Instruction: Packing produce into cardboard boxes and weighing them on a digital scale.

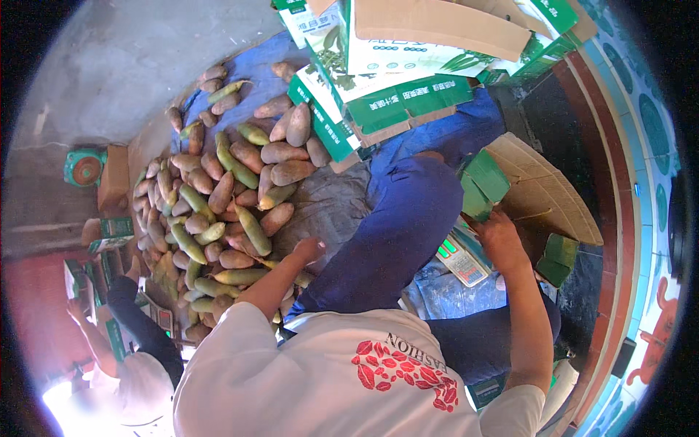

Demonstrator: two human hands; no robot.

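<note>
My right hand [501, 242] is closed at the green flap of an open cardboard carton [542, 178], which lies at the right beside my knee. Its fingertips are partly hidden behind that flap. Just below the carton is a digital scale [464, 264] with a lit green display and a keypad. My left hand [309, 250] hovers by my bent leg, its fingers curled in and nothing visible in them. Close to it, a large heap of long radishes [247, 227], some green and some reddish brown, spreads to the left and far side.
Green and white cartons [408, 95] are stacked beyond my knee on a blue sheet [262, 62]. Another person [131, 375] sits at the lower left near more boxes [113, 227]. A green round device [84, 168] stands by the left wall. A tiled ledge [619, 218] curves along the right.
</note>
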